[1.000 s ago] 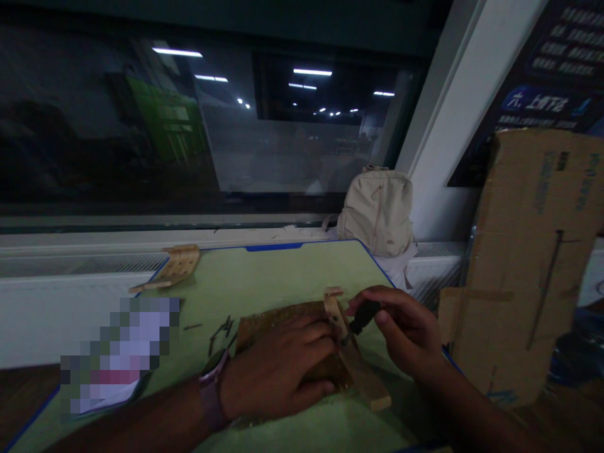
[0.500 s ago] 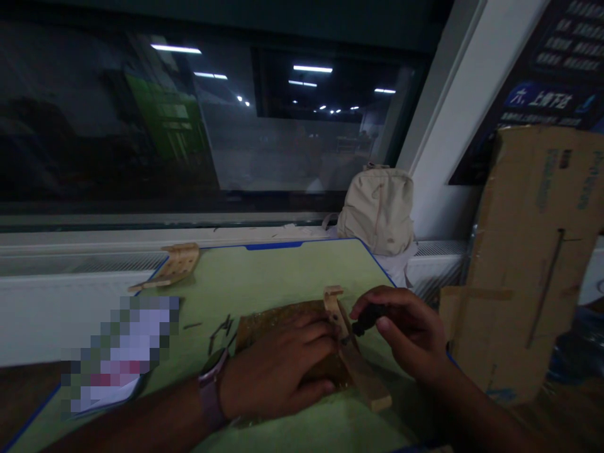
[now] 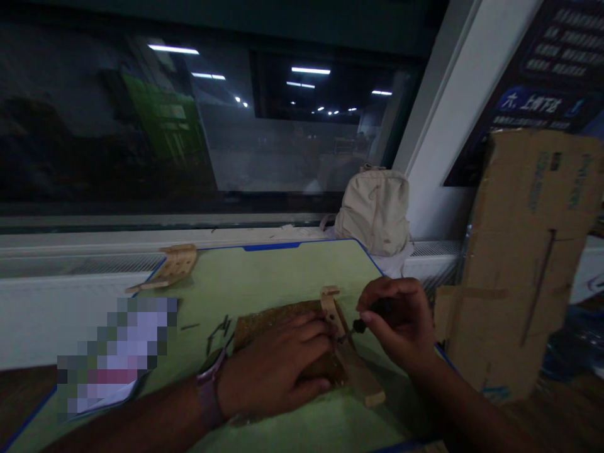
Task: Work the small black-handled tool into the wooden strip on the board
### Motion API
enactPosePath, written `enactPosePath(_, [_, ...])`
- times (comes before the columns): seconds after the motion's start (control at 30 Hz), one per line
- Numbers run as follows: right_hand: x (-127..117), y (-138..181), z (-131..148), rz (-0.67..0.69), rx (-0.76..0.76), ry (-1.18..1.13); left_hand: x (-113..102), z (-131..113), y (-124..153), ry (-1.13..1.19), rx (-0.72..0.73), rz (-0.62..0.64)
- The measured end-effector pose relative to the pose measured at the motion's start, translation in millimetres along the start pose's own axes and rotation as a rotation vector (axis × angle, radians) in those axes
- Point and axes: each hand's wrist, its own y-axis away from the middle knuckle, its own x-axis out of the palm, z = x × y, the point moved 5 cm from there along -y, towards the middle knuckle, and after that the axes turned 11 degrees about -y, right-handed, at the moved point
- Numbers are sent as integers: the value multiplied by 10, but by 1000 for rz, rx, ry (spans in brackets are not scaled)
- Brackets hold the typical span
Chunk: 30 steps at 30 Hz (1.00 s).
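Note:
My left hand (image 3: 278,365), with a watch (image 3: 214,362) on the wrist, lies flat, fingers stretched, over a brown panel (image 3: 257,321) that looks wrapped in clear film. Its fingertips reach the narrow wooden piece (image 3: 363,377), which has a hooked far end and dark holes. In my closed right hand (image 3: 401,324) is a screwdriver (image 3: 359,325) with a black handle. The shaft slants down left to the wooden piece beside my left fingertips; its very tip is hard to make out.
Several dark screws (image 3: 219,333) lie left of the panel on the green table (image 3: 283,264). A curved wooden part (image 3: 177,267) rests at the far left corner, near a blurred-out paper (image 3: 123,358). Behind stand a beige backpack (image 3: 375,211) and, at right, cardboard (image 3: 533,251).
My right hand has turned and risen slightly around the screwdriver handle, so more of the shaft shows. My left hand stays pressed in place. The view has shifted a little.

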Motion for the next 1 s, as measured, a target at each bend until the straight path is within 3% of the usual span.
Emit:
enactPosePath(0.1, [-3, -10, -35, 0, -89, 77, 2, -2, -3, -7, -6, 7])
enactPosePath(0.23, [44, -34, 14, 139, -159, 167, -12, -14, -7, -13, 2, 10])
enactPosePath(0.43, [145, -10, 42, 254, 18, 36, -33, -24, 0, -28, 23, 5])
enactPosePath(0.53, [161, 40, -34, 210, 41, -40, -20, -9, 11, -38, 8, 19])
enactPosePath(0.63, [106, 86, -64, 131, -75, 46, -10, -1, 23, -45, 1, 23])
enactPosePath(0.73, [87, 106, -38, 171, -140, 103, -7, -8, 27, -51, 13, 17])
enactPosePath(1.0, [137, 48, 29, 148, 10, -69, -13, -11, 1, -49, 5, 14])
